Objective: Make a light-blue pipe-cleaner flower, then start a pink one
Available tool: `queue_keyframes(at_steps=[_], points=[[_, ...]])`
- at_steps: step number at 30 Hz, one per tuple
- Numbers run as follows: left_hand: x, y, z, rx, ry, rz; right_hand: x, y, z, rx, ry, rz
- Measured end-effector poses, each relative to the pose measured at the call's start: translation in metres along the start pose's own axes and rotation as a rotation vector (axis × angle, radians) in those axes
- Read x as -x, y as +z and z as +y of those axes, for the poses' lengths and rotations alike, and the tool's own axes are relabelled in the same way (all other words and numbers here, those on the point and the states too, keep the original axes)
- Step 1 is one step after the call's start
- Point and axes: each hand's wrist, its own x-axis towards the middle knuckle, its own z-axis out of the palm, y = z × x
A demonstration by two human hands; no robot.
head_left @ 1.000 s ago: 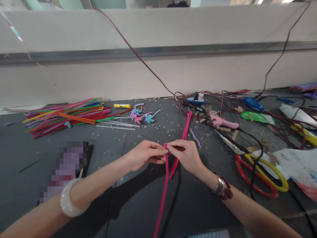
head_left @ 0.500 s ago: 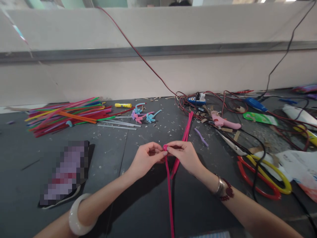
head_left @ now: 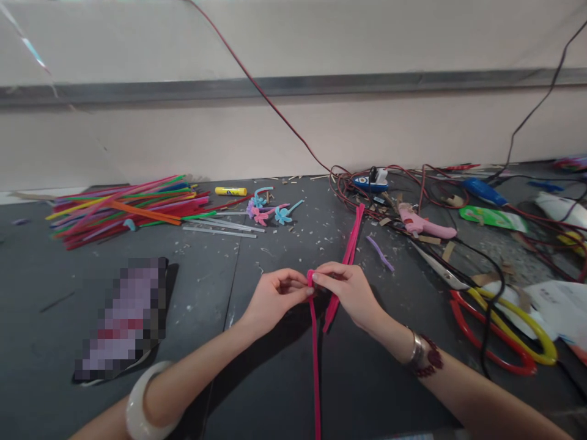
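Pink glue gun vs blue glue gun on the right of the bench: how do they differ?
The pink glue gun lies nearer the hands, closer to the middle of the bench; the blue glue gun lies farther back and farther right. The pink one is pale pink, the blue one deep blue. Both lie flat on their sides among the red and black cables.

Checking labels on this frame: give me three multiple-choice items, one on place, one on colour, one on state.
1. Where does the pile of coloured stems lie?
A. far left of the table
B. under the scissors
C. by the right wrist

2. What colour is the stem pinched by both hands?
A. green
B. pink
C. yellow

3. How do the scissors lie?
A. held in a hand
B. hung on the wall
C. flat on the table, untouched

Key: 1 A, the pile of coloured stems sits far left. 2 B, the left hand and right hand pinch a pink stem. 3 C, the scissors lie flat on the table.
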Motion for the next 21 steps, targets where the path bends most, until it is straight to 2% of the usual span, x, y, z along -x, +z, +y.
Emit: queue_keyframes(at_steps=[4, 8, 13, 21], points=[[0.0, -0.001, -0.002, 0.108, -0.054, -0.03, -0.001, -0.001, -0.001, -0.02, 0.045, -0.059], [0.0, -0.003, -0.004, 0.219, -0.124, -0.1, -0.005, -0.007, -0.008, -0.088, 0.109, -0.214], [0.001, -0.004, -0.005, 0.205, -0.17, -0.131, -0.012, -0.02, -0.012, -0.057, 0.135, -0.407], [0.002, -0.004, -0.005, 0.12, -0.115, -0.163, -0.017, -0.028, -0.006, -0.106, 0.285, -0.487]])
